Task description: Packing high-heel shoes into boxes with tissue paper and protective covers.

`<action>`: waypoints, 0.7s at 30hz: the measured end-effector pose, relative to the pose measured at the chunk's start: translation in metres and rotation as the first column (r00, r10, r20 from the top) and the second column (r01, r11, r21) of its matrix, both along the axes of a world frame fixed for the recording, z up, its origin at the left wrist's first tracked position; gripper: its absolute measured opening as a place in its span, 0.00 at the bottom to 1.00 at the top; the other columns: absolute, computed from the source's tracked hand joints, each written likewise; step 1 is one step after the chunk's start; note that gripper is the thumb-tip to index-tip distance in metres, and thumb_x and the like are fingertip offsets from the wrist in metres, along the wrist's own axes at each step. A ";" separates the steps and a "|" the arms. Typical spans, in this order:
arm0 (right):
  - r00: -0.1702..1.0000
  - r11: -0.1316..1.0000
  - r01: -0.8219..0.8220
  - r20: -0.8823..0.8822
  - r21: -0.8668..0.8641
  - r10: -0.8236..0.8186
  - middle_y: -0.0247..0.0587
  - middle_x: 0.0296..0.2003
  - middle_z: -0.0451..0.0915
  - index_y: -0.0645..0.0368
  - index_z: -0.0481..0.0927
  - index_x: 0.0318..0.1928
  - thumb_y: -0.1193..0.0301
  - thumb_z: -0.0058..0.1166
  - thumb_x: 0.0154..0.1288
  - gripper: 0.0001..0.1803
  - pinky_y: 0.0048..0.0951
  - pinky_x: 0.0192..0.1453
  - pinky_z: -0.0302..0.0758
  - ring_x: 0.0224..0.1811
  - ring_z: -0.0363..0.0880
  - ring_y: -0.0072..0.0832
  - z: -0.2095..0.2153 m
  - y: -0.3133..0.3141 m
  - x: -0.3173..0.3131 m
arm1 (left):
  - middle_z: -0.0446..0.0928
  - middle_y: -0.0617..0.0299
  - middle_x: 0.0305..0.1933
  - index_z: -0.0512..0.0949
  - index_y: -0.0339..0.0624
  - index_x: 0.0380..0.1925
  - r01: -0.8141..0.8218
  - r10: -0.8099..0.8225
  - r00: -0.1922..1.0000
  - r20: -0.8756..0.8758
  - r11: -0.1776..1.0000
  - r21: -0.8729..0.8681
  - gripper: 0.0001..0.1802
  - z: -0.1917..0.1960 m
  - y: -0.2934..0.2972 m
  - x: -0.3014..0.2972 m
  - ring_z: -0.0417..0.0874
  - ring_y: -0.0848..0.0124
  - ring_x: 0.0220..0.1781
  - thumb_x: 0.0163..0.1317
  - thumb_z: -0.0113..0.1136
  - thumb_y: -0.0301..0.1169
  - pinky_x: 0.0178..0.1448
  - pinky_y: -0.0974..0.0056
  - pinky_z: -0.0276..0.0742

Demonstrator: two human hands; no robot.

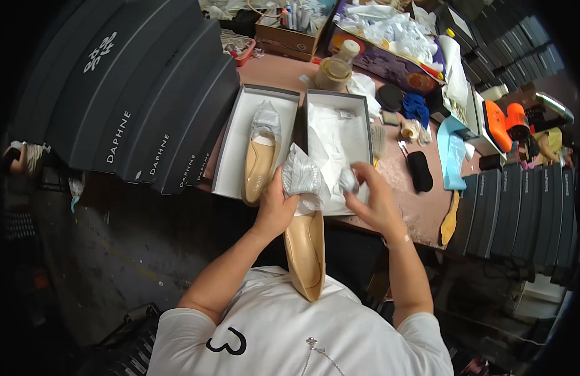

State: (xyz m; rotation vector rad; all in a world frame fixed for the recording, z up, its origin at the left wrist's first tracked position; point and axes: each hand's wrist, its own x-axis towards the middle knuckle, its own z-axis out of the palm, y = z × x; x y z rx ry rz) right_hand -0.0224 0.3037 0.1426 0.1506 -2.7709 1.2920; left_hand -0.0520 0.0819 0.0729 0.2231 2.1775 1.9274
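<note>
My left hand (277, 203) is closed round the toe end of a beige women's shoe (305, 250). Crinkled silvery-white wrapping (302, 174) covers that toe, and the shoe's heel points down toward my shirt. Just right of it, my right hand (374, 200) curls its thumb and fingers about a small crumpled grey wad (348, 181), slightly blurred. A matching beige shoe (260, 163), its toe also wrapped, lies in the left open shoe box (224, 166). White tissue paper (326, 135) lines the right open box (369, 135) beyond my hands.
Dark shoe boxes (139, 106) are stacked at left, with more boxes (515, 213) at right. On the pink table stand a glass jar (332, 73), a black brush-like item (419, 171), a blue cloth (416, 109) and an orange tool (497, 125). A purple carton (378, 56) holds plastic wrappings.
</note>
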 end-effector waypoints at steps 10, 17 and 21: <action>0.983 0.859 -0.072 -0.108 0.508 0.146 0.38 0.29 0.72 0.56 0.77 0.34 0.72 0.62 0.45 0.13 0.37 0.40 0.64 0.35 0.72 0.36 0.011 -0.056 0.029 | 0.60 0.47 0.69 0.38 0.38 0.73 0.601 -0.598 0.790 0.139 0.799 0.024 0.56 0.040 -0.006 -0.026 0.63 0.63 0.70 0.50 0.62 0.22 0.72 0.61 0.59; 0.982 0.941 0.035 -0.188 0.338 0.031 0.45 0.35 0.73 0.56 0.73 0.51 0.69 0.67 0.48 0.27 0.39 0.45 0.69 0.41 0.74 0.41 0.003 -0.060 0.021 | 0.51 0.54 0.73 0.36 0.39 0.74 0.476 -0.620 0.729 0.290 0.763 0.438 0.50 0.045 -0.017 -0.033 0.54 0.67 0.74 0.61 0.59 0.20 0.74 0.61 0.57; 0.996 0.994 0.080 0.031 -0.080 -0.078 0.61 0.54 0.72 0.61 0.50 0.73 0.70 0.71 0.49 0.54 0.40 0.61 0.70 0.55 0.73 0.55 0.011 -0.039 0.015 | 0.53 0.55 0.72 0.40 0.38 0.73 0.512 -0.625 0.753 0.208 0.754 0.412 0.42 0.045 0.002 -0.031 0.57 0.68 0.72 0.66 0.52 0.21 0.73 0.64 0.57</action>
